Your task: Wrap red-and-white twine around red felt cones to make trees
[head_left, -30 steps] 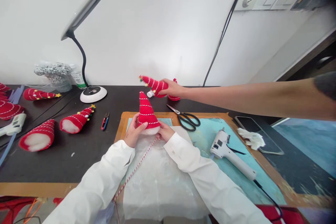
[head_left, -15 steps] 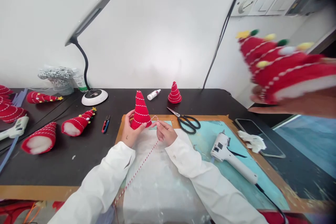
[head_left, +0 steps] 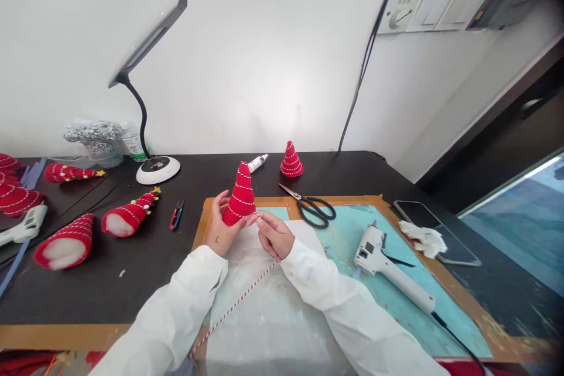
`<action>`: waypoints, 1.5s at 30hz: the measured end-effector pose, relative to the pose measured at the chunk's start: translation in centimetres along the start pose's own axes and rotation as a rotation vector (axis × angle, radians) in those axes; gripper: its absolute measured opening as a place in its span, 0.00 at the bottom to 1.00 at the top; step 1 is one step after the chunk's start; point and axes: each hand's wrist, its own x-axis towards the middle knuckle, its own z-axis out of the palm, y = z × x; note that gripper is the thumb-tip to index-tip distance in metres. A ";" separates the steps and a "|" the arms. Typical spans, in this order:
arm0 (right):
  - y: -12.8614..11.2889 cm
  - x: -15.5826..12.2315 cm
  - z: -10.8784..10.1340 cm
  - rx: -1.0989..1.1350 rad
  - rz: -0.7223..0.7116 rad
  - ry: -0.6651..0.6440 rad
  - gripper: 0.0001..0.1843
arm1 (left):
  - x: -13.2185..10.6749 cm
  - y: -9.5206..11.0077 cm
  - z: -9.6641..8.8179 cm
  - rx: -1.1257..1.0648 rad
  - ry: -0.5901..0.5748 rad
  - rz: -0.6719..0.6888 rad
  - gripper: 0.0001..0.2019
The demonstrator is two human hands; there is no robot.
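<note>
"What is the left hand doing?"

"The left hand [head_left: 221,226] holds up a red cone [head_left: 240,198]. Its fingers [head_left: 220,202] curl up the back of the cone, and the thumb lies across the low front edge. The hand is shut around the cone in a soft grip."

"And the right hand?"

"The right hand [head_left: 274,236] is just beside the bottom of the cone. Its thumb and first finger are close together, almost shut. A red and white string [head_left: 237,304] runs up to them. They seem to pinch it, but the fingers hide that bit, so I can't be sure."

"Where is the cone?"

"It's in the left hand, above the top of a see-through plastic sheet [head_left: 264,323]. The sheet lies on a blue-green mat [head_left: 352,217]."

"What else is near?"

"Scissors [head_left: 314,212] lie at the far edge of the mat, and a glue gun [head_left: 388,264] lies on it to the right. Past the scissors, a small red cone [head_left: 291,161] stands on the black table [head_left: 110,288], near a little white bottle [head_left: 258,162]. More red cones [head_left: 66,241] lie on their sides at the left, near a lamp [head_left: 157,170]."
</note>
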 end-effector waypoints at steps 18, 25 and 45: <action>-1.4 0.3 -1.9 0.121 0.141 -0.236 0.28 | 0.1 -1.0 -0.9 0.382 -0.039 0.424 0.32; -3.7 0.8 -3.3 0.166 -0.049 0.090 0.31 | 0.4 -1.1 -1.7 0.545 -0.174 0.645 0.28; -2.7 1.4 -6.3 -0.538 -0.296 0.845 0.22 | 0.5 0.4 -1.1 0.034 0.161 0.111 0.29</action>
